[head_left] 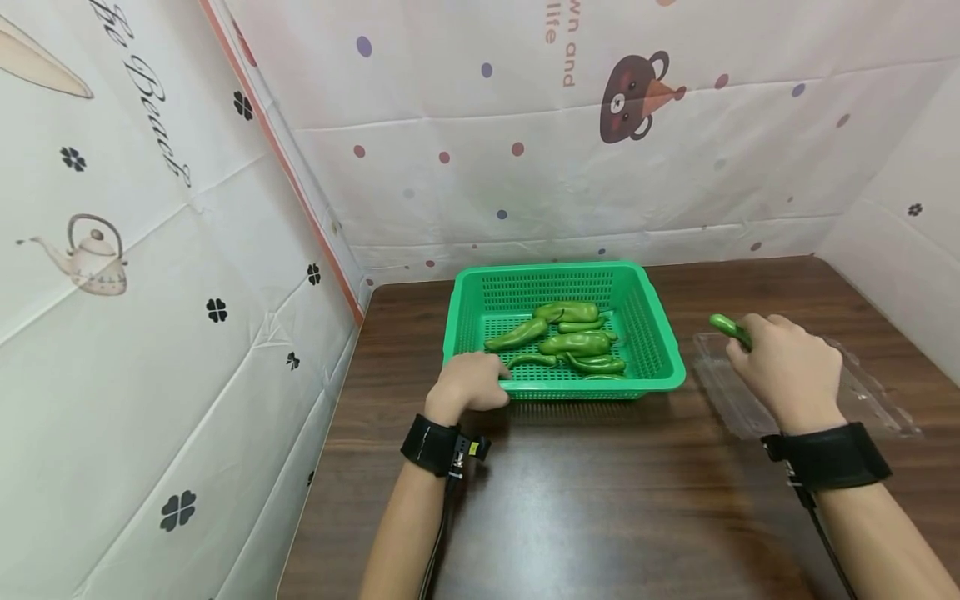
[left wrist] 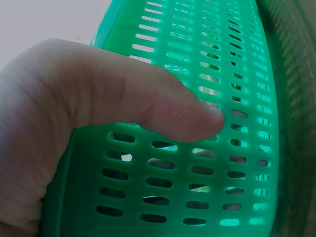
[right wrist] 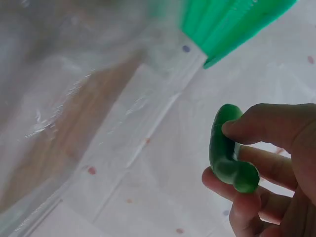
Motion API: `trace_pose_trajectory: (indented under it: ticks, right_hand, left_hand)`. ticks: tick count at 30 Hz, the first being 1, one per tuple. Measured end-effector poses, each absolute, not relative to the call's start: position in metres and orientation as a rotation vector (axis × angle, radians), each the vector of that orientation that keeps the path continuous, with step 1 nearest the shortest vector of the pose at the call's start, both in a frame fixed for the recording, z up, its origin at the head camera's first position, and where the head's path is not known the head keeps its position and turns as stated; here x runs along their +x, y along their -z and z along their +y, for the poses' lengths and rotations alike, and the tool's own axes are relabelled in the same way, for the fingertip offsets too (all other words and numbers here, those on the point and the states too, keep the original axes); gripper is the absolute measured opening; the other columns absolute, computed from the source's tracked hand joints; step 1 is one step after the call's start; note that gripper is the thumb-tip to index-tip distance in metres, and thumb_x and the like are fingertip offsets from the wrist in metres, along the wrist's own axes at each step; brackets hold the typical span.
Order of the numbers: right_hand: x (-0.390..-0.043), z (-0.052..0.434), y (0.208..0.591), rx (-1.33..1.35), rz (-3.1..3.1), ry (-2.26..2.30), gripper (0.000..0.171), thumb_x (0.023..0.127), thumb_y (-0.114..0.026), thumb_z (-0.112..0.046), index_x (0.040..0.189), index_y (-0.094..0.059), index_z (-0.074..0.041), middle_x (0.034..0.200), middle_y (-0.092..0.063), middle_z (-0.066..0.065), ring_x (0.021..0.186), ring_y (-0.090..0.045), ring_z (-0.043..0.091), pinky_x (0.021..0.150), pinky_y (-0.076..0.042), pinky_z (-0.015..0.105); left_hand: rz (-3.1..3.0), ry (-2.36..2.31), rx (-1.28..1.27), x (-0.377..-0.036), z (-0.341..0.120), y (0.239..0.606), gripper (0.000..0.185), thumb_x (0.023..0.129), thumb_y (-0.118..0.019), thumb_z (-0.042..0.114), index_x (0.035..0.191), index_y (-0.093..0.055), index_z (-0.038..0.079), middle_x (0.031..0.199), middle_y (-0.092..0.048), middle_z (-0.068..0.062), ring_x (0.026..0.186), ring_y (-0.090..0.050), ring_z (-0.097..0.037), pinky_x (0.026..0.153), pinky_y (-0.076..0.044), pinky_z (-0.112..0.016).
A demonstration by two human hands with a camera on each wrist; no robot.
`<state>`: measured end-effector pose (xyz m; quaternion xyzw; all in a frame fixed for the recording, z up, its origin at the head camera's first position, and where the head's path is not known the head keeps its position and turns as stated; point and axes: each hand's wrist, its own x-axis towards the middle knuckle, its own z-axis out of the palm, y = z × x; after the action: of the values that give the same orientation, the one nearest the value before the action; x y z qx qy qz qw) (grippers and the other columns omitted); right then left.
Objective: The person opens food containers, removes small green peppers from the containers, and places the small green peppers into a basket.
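Note:
A green plastic basket [head_left: 667, 354] with slotted walls holds several green peppers [head_left: 577, 342]. At its near left corner my left hand [head_left: 467, 382] grips the rim. The left wrist view has the thumb [left wrist: 163, 106] against the outside of the slotted wall; the other fingers are hidden there. To the right of the basket, my right hand [head_left: 793, 371] holds a curved green pepper [head_left: 729, 328] above a clear plastic tray [head_left: 720, 387]. In the right wrist view the same pepper [right wrist: 223, 143] is pinched between thumb and fingers.
The dark wooden table [head_left: 585, 492] reaches back to a patterned white sheet [head_left: 465, 192] hung behind it. Another printed sheet [head_left: 150, 350] hangs along the left side. Black straps with cables are on both wrists.

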<state>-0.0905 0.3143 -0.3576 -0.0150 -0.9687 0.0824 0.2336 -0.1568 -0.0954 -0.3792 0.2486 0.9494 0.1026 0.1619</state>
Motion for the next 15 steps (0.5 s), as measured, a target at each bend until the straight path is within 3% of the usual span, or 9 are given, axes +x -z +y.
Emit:
trace_pose_trajectory:
  ticks: [4, 9, 13, 15]
  right_hand:
    - [-0.097, 0.301, 0.35, 0.047, -2.578, -0.198, 0.02, 0.085, -0.066, -0.012, 0.098, -0.072, 0.002, 0.076, -0.061, 0.02, 0.048, -0.046, 0.028, 0.038, -0.028, 0.04]
    - [-0.105, 0.284, 0.344, 0.148, -2.535, -0.172, 0.023, 0.085, -0.071, -0.012, 0.103, -0.074, 0.001, 0.086, -0.065, 0.022, 0.074, -0.057, 0.041, 0.044, -0.043, 0.054]
    - [-0.114, 0.27, 0.341, 0.246, -2.553, -0.165, 0.022, 0.085, -0.076, -0.014, 0.103, -0.076, -0.002, 0.087, -0.067, 0.019, 0.08, -0.056, 0.039, 0.048, -0.047, 0.055]
    - [-0.12, 0.261, 0.34, 0.303, -2.589, -0.184, 0.022, 0.085, -0.078, -0.015, 0.104, -0.077, -0.005, 0.088, -0.068, 0.016, 0.08, -0.057, 0.036, 0.05, -0.048, 0.053]
  left_hand:
    - [2.705, -0.294, 0.709, -0.157, -0.095, 0.378, 0.051, 0.084, -0.06, 0.013, 0.132, -0.071, 0.025, 0.116, -0.076, -0.001, 0.059, -0.009, -0.012, 0.054, -0.014, -0.03]
    - [2.7, -0.296, 0.709, -0.157, -0.095, 0.377, 0.052, 0.084, -0.06, 0.012, 0.133, -0.071, 0.025, 0.109, -0.077, -0.001, 0.058, -0.009, -0.012, 0.054, -0.014, -0.029]
    - [2.696, -0.3, 0.711, -0.158, -0.095, 0.378, 0.052, 0.084, -0.06, 0.012, 0.133, -0.071, 0.025, 0.098, -0.077, -0.002, 0.058, -0.009, -0.012, 0.054, -0.014, -0.029]
    - [2.696, -0.306, 0.71, -0.158, -0.096, 0.379, 0.052, 0.084, -0.06, 0.012, 0.133, -0.071, 0.025, 0.1, -0.077, -0.002, 0.058, -0.008, -0.012, 0.054, -0.014, -0.029]
